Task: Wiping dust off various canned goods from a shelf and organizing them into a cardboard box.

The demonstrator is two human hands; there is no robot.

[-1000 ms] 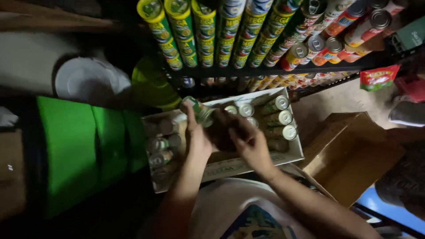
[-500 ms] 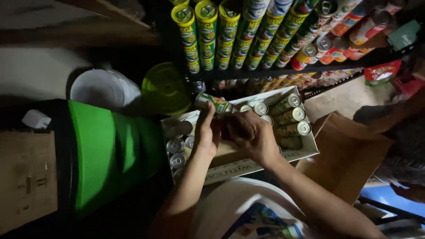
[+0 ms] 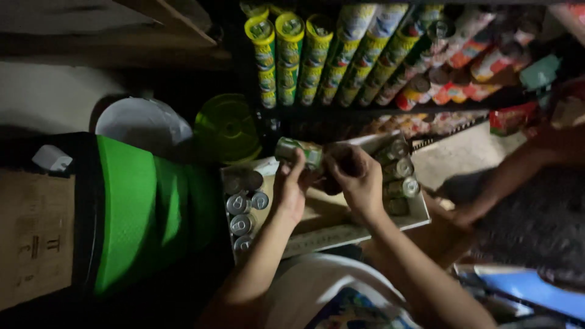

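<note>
While light is poor, left hand grips a green-labelled metal can above the shallow white cardboard tray | right hand just beside, curled; contents indiscernible | tray cans below both hands, partly hidden.

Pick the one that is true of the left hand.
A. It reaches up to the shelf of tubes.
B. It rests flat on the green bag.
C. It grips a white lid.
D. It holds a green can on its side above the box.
D: the left hand holds a green can lying sideways above the box, close to the right hand.
</note>
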